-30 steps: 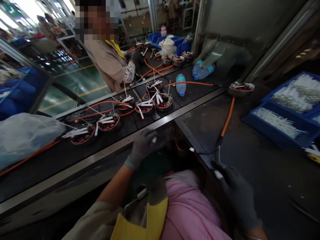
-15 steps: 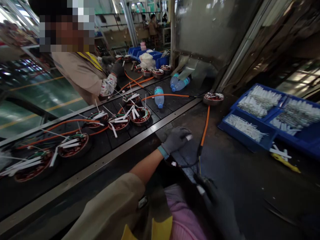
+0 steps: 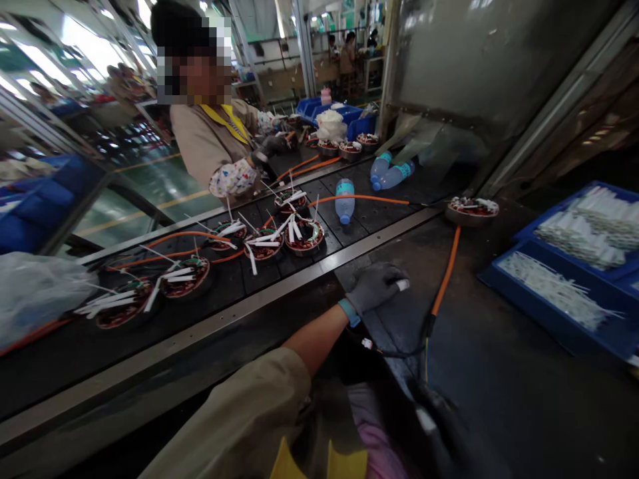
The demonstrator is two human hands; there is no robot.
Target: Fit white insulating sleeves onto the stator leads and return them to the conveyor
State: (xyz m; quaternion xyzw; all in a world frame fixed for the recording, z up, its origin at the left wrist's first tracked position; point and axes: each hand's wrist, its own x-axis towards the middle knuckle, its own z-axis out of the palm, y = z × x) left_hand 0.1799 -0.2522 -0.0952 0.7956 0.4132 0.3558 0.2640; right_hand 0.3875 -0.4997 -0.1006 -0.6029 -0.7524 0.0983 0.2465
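Observation:
My left hand (image 3: 378,287), in a grey glove with a white patch at the fingertips, lies palm down on the dark worktable (image 3: 479,319), fingers extended. Whether the patch is tape or a small held piece is unclear. At the lower edge, my right hand (image 3: 444,419) is dark and blurred, and its fingers cannot be made out. It is near the black end of an orange-sleeved cable (image 3: 446,271), where a thin yellow wire shows. That cable runs up to a round wound motor stator (image 3: 472,211). Below my left wrist lies a small white connector (image 3: 367,343) on a dark lead.
On the left, a conveyor (image 3: 224,283) carries several stators with white sleeves, a plastic bag (image 3: 42,299) and a water bottle (image 3: 345,201). Blue bins (image 3: 519,293) of white tubes and strips stand at right. Across the belt works a person (image 3: 214,143).
The view has swung left, so the scene sits further right and the bins are partly cut off. My left hand stays on the table; the co-worker's hands have moved.

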